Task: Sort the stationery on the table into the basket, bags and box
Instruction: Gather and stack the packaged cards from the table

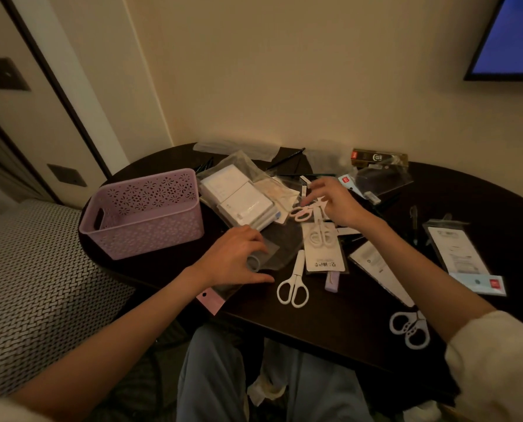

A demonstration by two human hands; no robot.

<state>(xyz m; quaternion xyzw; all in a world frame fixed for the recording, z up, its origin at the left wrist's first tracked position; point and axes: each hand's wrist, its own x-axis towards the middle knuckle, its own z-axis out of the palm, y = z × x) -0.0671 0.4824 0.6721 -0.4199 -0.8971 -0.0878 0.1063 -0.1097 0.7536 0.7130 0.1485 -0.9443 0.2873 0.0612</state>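
Dark oval wooden desk [330, 327]. Landmark: white plastic scissors [293, 286] at the near edge. Just left of them, left hand [234, 258], fingers spread, pressing a clear plastic bag with pink header [220, 292] flat. Behind the scissors, carded white scissors pack [322, 245]; label writing too small to read. Further behind, right hand [334, 202], fingers loosely apart over pink scissors [302, 213]; cannot tell if touching. Far left: lilac perforated plastic basket [144, 213]. Far right-back: black box with red logo [379, 156], unreadable.

My left hand [234, 257] lies palm-down with fingers spread, while my right hand [334, 202] reaches forward, fingers loosely curled.
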